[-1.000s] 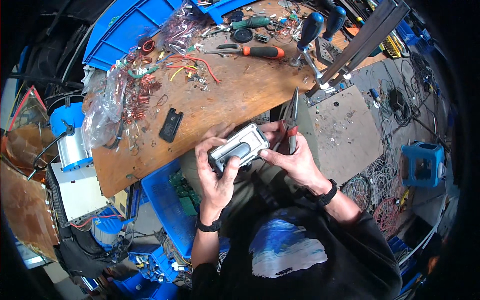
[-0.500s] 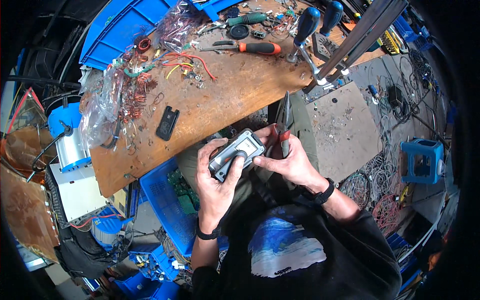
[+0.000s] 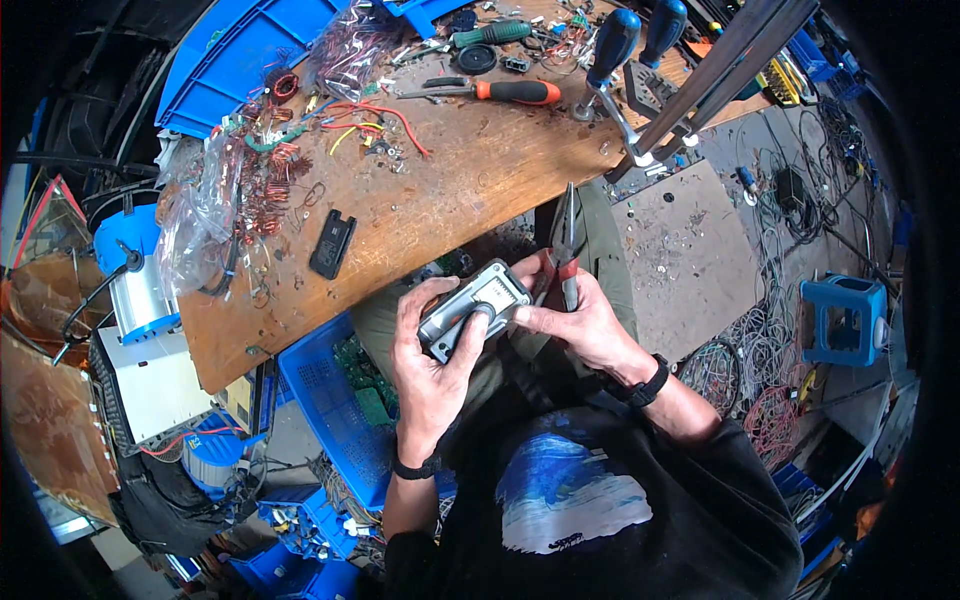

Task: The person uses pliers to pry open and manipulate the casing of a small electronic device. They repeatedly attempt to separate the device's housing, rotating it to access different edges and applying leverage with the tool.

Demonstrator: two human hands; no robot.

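Over my lap, my left hand (image 3: 432, 360) grips a small grey rectangular device (image 3: 507, 289) with rounded corners and a pale inner panel. The left thumb presses across its face, and the fingers wrap the far side. In my right hand (image 3: 592, 330) is a pair of long-nose pliers (image 3: 569, 228) with red grips, jaws pointing away from me. The right thumb rests at the device's right end; the other right fingers are partly hidden behind it. A black plastic cover (image 3: 334, 244) lies on the wooden bench beyond my left hand.
Copper coils (image 3: 280, 180), plastic bags and an orange-black screwdriver (image 3: 518, 92) lie on the bench (image 3: 430, 200). Blue-handled clamps (image 3: 613, 50) stand at its right end. Below left, a blue basket (image 3: 310, 400) holds green circuit boards. Tangled cables and a blue stool (image 3: 845, 320) occupy the right floor.
The pliers have tilted very slightly in my right hand, and the right thumb has shifted a little along the device's edge. My left hand keeps the same hold.
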